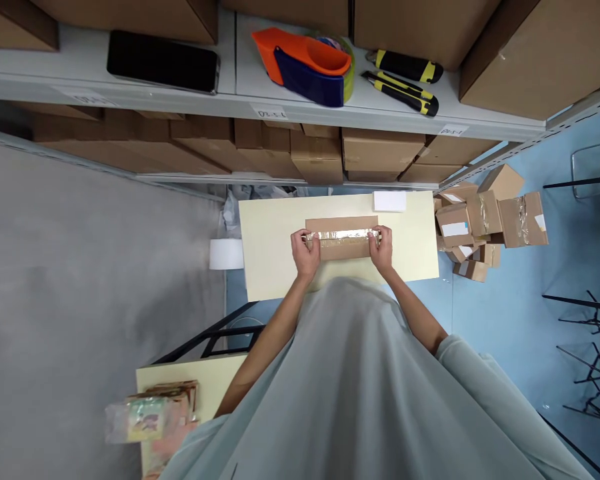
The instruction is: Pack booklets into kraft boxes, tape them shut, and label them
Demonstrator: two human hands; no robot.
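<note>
A flat cardboard box (342, 250) lies on the pale yellow table, with a strip of shiny packing tape (341, 235) running along its top. At the box's left end is my left hand (305, 255), its fingers curled over the tape's end and its thumb on top. My right hand (381, 249) grips the opposite end in much the same way, thumb against the tape. Whether the tape's ends are fully stuck down is too small to tell.
Behind the box, a white label stack (389, 201) sits on the table (275, 267). The shelf above holds a tape dispenser (305, 63), two utility knives (405, 80) and a phone (163, 62). Taped boxes (485, 217) are piled at right; bagged goods (155, 417) lie lower left.
</note>
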